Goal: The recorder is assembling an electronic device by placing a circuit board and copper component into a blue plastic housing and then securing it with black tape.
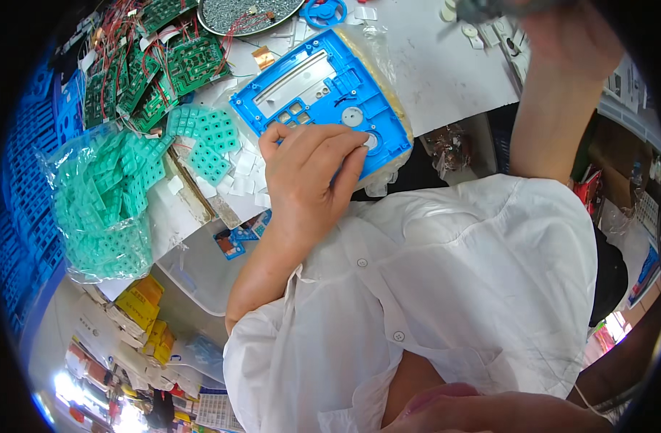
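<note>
A blue plastic housing [381, 94] with windows, square holes and round recesses lies inside up on a yellowish pad [377, 61] at the table's edge. My left hand [305, 169] reaches over its near side. Its thumb and index finger close at a small round silvery disc [371, 141] in the housing's right corner. A second pale disc [352, 116] sits in a round recess beside it. At the upper right, my right hand [572, 40] is smeared by motion, closed around a dark grey tool [480, 10] with a thin tip; its kind is unclear.
Green circuit boards [193, 61] with red wires pile up at the far left. Nearer lie turquoise rubber keypads [211, 141] and a clear bag [106, 209] full of them. A round metal tray [247, 16] holds many screws. Blue crates [20, 216] line the left side.
</note>
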`<state>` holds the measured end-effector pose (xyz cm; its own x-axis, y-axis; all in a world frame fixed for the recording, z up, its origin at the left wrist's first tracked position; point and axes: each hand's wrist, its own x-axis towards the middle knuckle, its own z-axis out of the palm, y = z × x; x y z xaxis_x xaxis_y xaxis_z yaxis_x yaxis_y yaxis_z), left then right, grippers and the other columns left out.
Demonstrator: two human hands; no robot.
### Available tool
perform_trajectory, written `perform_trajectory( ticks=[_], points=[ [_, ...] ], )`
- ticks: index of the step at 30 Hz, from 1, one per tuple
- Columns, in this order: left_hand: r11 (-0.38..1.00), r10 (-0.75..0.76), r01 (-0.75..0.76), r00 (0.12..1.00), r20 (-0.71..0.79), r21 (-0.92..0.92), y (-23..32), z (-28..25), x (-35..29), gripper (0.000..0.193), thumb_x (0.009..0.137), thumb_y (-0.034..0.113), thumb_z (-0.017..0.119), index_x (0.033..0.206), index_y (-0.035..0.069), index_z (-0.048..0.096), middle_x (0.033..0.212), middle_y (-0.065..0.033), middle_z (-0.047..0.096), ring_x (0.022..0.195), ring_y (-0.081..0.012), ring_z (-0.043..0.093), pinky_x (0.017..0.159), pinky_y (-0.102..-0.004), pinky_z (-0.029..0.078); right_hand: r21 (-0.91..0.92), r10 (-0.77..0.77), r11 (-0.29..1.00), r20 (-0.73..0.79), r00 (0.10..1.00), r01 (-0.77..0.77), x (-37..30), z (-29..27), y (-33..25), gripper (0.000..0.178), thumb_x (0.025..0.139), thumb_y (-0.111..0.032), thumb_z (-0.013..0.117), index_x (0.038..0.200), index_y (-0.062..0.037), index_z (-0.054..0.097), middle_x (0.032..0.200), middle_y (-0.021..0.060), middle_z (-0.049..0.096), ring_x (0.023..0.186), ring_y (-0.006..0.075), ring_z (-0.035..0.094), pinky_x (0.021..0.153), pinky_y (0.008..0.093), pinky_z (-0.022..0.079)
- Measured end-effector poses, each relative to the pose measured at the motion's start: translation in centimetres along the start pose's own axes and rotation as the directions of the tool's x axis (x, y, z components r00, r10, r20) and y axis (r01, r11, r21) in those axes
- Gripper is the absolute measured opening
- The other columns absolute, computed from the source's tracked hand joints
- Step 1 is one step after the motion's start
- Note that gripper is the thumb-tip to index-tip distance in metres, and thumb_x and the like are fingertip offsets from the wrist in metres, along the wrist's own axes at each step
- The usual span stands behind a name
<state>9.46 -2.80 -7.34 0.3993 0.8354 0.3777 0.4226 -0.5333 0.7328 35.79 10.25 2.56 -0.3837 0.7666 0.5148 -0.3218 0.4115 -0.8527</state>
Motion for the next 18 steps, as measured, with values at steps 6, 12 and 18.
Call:
perform_trajectory(
  ticks=[6,12,18],
  points=[
    [1.000,0.010,-0.007,0.996,-0.093,0.027,-0.5,1.0,0.1,0.014,0.081,0.010,0.081,0.092,0.013,0.073,0.090,0.0013,0.073,0.078,-0.0157,0.064,0.088,-0.0376,0.034,0.692,-0.126,0.722,0.119,0.985,0.008,-3.5,6.2,4.2,0.045,0.100,-0.020,0.069,0.135,-0.0018,0.049,0.070,0.0059,0.053,0.059,0.0161,0.050,0.057,0.0332,0.042],
    [0.999,0.034,-0.034,0.988,-0.150,0.007,-0.5,1.1,0.3,0.014,0.080,0.011,0.081,0.091,0.014,0.073,0.089,0.0022,0.072,0.078,-0.0157,0.064,0.089,-0.0389,0.033,0.533,0.082,0.846,-0.134,0.988,0.002,-5.0,10.4,0.4,0.034,0.096,-0.008,0.072,0.122,0.0005,0.051,0.074,0.0068,0.055,0.063,0.0166,0.051,0.061,0.0326,0.042],
    [0.997,0.074,-0.079,0.979,-0.190,-0.019,-0.6,1.1,0.5,0.017,0.077,0.010,0.082,0.089,0.016,0.071,0.085,0.0032,0.069,0.076,-0.0162,0.063,0.089,-0.0398,0.033,0.391,0.101,0.907,0.158,0.982,-0.156,-4.5,8.2,0.7,0.030,0.098,-0.021,0.068,0.124,-0.0132,0.055,0.080,-0.0013,0.059,0.071,0.0134,0.057,0.073,0.0302,0.049]
  ],
)
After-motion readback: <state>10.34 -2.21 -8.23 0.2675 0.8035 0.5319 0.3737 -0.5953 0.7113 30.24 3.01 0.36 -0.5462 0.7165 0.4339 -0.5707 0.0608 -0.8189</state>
